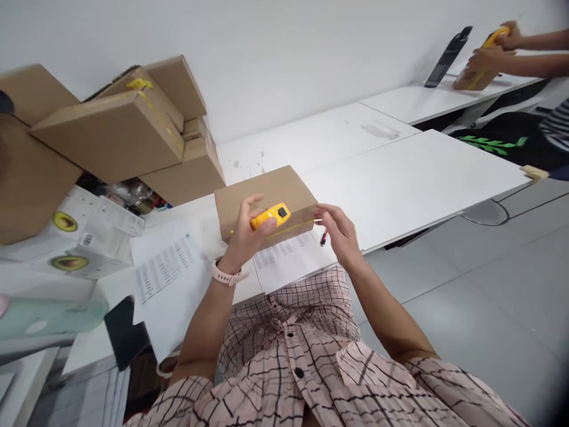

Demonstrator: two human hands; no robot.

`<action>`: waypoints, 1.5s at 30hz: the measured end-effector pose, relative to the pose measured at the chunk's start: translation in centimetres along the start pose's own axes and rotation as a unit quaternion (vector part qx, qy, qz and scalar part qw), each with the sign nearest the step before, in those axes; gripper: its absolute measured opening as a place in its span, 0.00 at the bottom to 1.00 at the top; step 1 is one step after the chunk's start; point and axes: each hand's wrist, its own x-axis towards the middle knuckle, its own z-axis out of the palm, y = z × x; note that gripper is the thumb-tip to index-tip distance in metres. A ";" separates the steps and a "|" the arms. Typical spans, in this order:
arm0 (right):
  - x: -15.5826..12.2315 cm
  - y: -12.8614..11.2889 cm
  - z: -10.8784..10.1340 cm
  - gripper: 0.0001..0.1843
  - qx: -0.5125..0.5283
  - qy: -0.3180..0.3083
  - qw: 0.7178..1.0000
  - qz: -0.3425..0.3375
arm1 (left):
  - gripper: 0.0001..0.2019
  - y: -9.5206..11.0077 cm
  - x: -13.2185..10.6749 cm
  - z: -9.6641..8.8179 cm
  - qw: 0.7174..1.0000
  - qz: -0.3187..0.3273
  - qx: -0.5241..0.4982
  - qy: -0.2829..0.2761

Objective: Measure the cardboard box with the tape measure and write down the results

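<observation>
My left hand (245, 234) is closed around a yellow tape measure (271, 215), held against the front of a brown cardboard box (267, 190) on the white table (400, 178). A yellow tape runs from it along the box's front edge to my right hand (338, 228), whose fingers pinch the tape's end at the box's right corner. A red pen (324, 238) lies on the table just under my right hand. Printed sheets (284, 255) lie beneath the box.
Stacked cardboard boxes (120, 130) and white avocado-print boxes (71, 237) crowd the left. More printed paper (164, 273) and a black object (122, 332) lie near me. Far right, another person's hands (493, 53) hold a yellow tool over a small box.
</observation>
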 end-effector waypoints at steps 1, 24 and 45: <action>0.2 -1.4 0.8 0.20 0.064 -0.066 0.995 0.032 | 0.32 0.4 -0.6 0.1 0.999 -0.002 -0.026 -0.029; 14.3 1.5 3.5 0.10 0.041 0.029 0.981 0.187 | 0.28 -6.6 -0.6 -17.2 0.961 -0.180 -0.117 0.174; 12.7 1.6 4.7 0.08 -0.069 0.012 0.976 0.206 | 0.30 -6.8 2.3 -16.0 0.969 -0.199 -0.116 0.093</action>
